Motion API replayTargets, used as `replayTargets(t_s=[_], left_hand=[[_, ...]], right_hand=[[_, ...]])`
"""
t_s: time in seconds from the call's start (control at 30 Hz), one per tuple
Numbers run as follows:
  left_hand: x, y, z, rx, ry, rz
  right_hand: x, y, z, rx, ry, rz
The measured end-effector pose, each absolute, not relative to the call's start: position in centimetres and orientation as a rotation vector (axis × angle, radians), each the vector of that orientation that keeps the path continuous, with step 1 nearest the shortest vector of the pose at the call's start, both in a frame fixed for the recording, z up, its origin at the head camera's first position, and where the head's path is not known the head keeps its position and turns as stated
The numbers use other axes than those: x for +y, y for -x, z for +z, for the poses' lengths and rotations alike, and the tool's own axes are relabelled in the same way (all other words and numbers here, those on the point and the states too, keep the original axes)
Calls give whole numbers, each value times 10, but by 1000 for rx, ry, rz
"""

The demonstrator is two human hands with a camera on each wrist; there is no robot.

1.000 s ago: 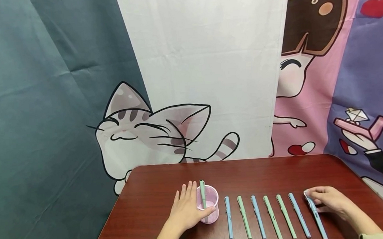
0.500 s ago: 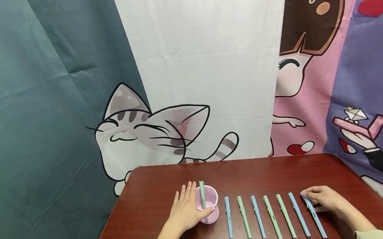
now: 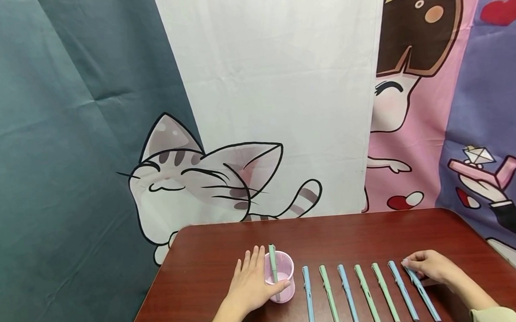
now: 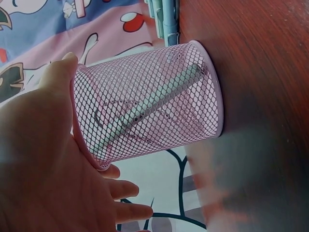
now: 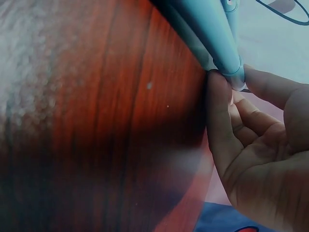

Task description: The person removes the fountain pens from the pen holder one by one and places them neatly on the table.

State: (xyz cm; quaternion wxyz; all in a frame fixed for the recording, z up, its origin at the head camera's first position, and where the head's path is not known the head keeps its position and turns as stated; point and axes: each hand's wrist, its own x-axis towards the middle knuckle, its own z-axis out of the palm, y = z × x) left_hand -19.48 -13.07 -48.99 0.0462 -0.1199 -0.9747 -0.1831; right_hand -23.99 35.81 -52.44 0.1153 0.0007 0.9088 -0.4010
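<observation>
A pink mesh pen holder (image 3: 287,292) stands upright on the table, with one green pen (image 3: 273,261) leaning inside it. My left hand (image 3: 248,287) rests against its left side, fingers straight and thumb across the near rim. In the left wrist view the holder's mesh wall (image 4: 145,104) shows the pen slanting within. At the right, my right hand (image 3: 436,268) pinches the far end of the rightmost blue pen (image 3: 424,296) between thumb and fingers. The right wrist view shows that blue pen (image 5: 207,29) close up at the fingertips. Its near end lies low by the table.
Left of the pinched pen, several blue and green pens lie in a row, from a blue pen (image 3: 308,297) beside the holder to another blue pen (image 3: 403,292). Behind the reddish-brown table (image 3: 332,235) hangs a cartoon-printed cloth (image 3: 281,96).
My right hand has shifted left, and the far end of the pinched blue pen has swung left with it. The left hand and the pen holder stay in place.
</observation>
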Motion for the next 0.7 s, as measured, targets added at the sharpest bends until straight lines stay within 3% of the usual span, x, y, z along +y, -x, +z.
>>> replayTargets(t_s=[0.27, 0.7], left_hand=[[-130, 194, -488, -2974, 367, -594], [-134, 197, -490, -2962, 325, -550]], right_hand=[[356, 240, -524, 2550, -127, -1294], [354, 240, -528, 2552, -110, -1342]])
